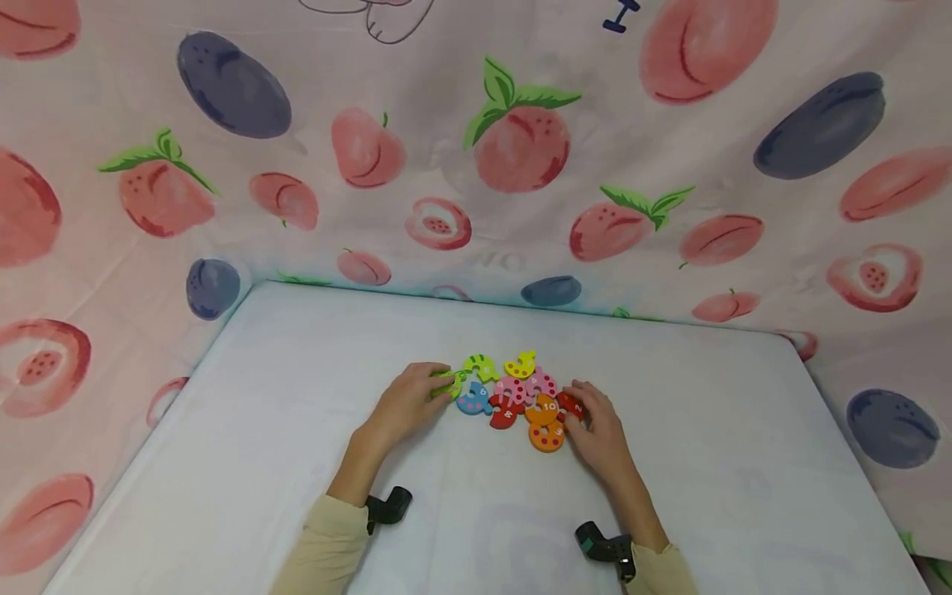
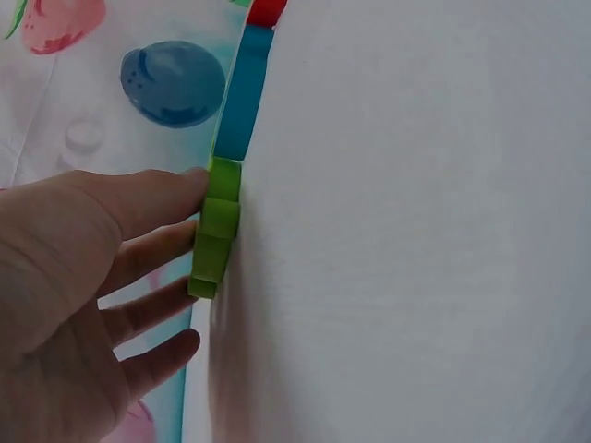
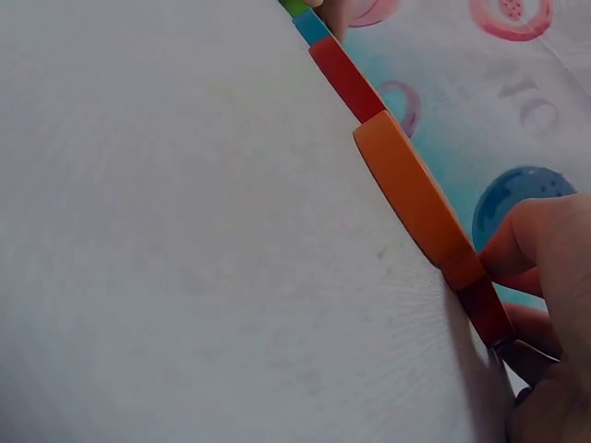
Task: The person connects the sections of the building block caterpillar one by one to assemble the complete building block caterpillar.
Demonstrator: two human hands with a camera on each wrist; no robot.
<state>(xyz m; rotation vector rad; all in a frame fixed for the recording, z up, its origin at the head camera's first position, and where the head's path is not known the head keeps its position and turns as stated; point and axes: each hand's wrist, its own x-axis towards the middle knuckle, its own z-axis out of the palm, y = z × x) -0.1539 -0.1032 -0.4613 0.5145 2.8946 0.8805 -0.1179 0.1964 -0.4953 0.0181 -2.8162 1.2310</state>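
Observation:
A cluster of flat, colourful numbered puzzle pieces lies mid-table in the head view. My left hand point(image 1: 405, 401) is at its left end, with nearly straight fingers and thumb touching a light-green piece point(image 2: 220, 221). At the right end my right hand point(image 1: 598, 434) has its thumb and a finger about a dark red piece point(image 1: 571, 405) and partly hides it. Between the hands lie a second green piece point(image 1: 482, 367), a blue piece point(image 1: 473, 398), a red piece point(image 1: 506, 411), pink pieces point(image 1: 541, 383), a yellow piece point(image 1: 521, 364) and orange pieces point(image 1: 546, 436).
The pieces lie on a white-covered table point(image 1: 476, 521). A fruit-printed cloth point(image 1: 439, 107) hangs behind it and along its sides. Black wrist-worn devices point(image 1: 390, 505) sit on both forearms, over the beige sleeve cuffs.

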